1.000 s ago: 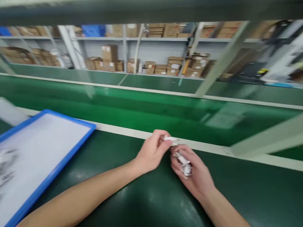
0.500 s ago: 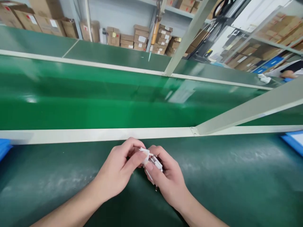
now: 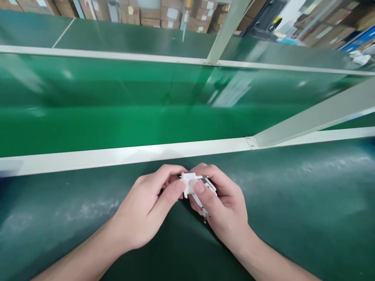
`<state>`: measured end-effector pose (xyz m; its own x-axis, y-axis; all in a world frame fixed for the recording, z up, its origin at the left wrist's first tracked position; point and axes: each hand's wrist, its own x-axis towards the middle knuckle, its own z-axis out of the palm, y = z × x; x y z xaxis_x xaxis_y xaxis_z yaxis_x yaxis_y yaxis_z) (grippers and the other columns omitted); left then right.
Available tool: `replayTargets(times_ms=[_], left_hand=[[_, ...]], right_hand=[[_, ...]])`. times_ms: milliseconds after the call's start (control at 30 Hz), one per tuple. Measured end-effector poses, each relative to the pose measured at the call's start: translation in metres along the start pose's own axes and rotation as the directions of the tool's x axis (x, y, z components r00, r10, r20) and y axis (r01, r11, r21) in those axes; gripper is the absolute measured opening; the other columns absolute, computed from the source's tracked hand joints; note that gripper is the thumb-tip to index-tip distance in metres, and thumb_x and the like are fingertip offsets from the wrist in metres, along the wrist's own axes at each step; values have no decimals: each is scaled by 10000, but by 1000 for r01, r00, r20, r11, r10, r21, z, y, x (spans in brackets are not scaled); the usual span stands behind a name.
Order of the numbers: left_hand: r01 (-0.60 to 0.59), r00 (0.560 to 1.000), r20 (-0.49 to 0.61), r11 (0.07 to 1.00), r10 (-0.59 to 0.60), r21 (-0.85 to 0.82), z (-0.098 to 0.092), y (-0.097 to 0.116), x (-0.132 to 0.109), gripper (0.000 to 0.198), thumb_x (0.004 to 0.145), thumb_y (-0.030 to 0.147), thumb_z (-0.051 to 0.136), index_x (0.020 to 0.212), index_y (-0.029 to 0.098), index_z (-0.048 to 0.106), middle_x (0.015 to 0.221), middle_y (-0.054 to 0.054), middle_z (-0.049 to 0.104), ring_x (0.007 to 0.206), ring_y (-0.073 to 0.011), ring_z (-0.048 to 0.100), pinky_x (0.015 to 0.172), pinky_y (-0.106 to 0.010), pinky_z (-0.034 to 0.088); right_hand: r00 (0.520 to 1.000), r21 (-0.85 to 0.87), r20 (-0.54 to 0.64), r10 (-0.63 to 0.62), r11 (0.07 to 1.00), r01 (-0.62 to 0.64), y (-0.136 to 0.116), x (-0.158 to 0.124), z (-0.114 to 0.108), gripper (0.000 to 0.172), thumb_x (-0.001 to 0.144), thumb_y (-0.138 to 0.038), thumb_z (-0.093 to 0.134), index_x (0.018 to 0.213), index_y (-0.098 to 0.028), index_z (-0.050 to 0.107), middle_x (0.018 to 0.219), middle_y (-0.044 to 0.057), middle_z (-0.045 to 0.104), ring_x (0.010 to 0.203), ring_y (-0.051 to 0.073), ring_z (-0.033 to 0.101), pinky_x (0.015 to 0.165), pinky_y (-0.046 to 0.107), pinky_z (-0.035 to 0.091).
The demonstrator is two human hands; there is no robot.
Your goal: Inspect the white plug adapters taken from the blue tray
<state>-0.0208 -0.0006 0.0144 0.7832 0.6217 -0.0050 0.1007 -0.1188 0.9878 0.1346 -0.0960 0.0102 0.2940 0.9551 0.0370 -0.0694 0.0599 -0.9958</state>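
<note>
Since the earlier view, the hands have shifted slightly right along the desk, and the white part now shows more openly between them, while the shelves have slid toward the top edge. The left hand (image 3: 140, 210) and right hand (image 3: 224, 212) meet above the dark green desk (image 3: 295, 203), just short of its far edge. The white plastic part (image 3: 190, 183), which looks like a plug housing, sits between them, and thin metal pins (image 3: 204, 217) run from it toward the near side. The fingers of both hands pinch it from either side: the left thumb (image 3: 176, 188) presses against its left edge and the right thumb (image 3: 199, 188) lies across its near face, with the other fingers curled behind, partly hidden. Beyond lie a white rail (image 3: 117, 154), a green conveyor belt (image 3: 117, 125), and a pale diagonal strut (image 3: 316, 113). The step in hand appears to be close two-handed work on the part itself. The next move seems to call for a steady pinch, since the slender pins look easy to bend or lose.
</note>
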Motion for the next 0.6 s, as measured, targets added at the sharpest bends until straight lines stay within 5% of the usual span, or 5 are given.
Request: replayTargets(times_ms=[267,600], left_hand=[[-30,999,13,993,29,113,2,0,-3,239,1084,402,427,1165,260,602,957,21,719,781,-131,659,698,-225,508],[-21,999,-31,999,22,44,4,0,-4,227,1070,405,484,1163,236,603,1026,-21,710,850,-130,676,747,-204,551]], right_hand=[[986,-346,-106,-131,934,87,-11,1,7,150,959,-281,703,854,-198,635,722,-16,579,595,132,485,537,258,368],[967,-504,-86,-242,847,167,-10,1,9,162,969,-249,649,822,-197,608,744,-11,600,596,140,523,548,266,388]])
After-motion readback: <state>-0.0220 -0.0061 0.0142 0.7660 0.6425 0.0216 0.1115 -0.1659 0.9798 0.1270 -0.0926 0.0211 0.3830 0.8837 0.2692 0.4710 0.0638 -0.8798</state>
